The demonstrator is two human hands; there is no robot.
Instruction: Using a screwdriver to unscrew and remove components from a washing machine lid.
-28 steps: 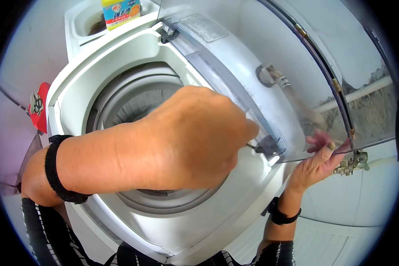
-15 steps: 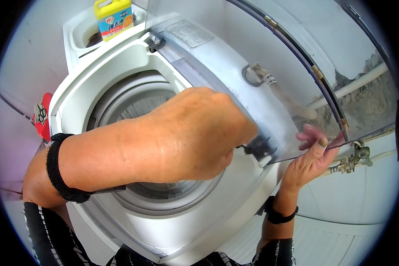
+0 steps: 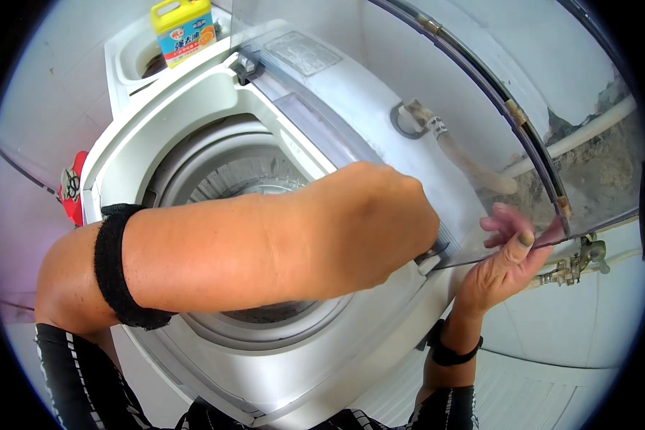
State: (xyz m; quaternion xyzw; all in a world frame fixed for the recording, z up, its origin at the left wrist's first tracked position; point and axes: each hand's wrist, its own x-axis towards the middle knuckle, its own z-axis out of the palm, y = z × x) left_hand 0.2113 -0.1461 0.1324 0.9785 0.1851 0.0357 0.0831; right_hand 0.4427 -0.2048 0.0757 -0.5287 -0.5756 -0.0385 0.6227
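A white top-loading washing machine [image 3: 322, 387] stands before me, its clear lid [image 3: 437, 143] raised. My left hand [image 3: 369, 229] reaches across the drum opening to the back edge, beside the lid's near hinge [image 3: 437, 251]. It is closed with its knuckles up; whatever its fingers hold is hidden beneath it. At the lid's near corner my right hand [image 3: 502, 265] grips the edge, thumb on the near side and fingers seen through the plastic. Below my left forearm lies the grey drum [image 3: 244, 175], partly covered.
A yellow jug [image 3: 184, 36] with a blue label stands by a white basin [image 3: 125, 61] at the far left. A red item [image 3: 72, 190] hangs left of the machine. An inlet hose [image 3: 462, 158] joins the machine's back; a metal tap [image 3: 573, 265] is at the right wall.
My left hand has moved a little right, now covering more of the near hinge. My right hand keeps its grip on the lid, which has hardly moved.
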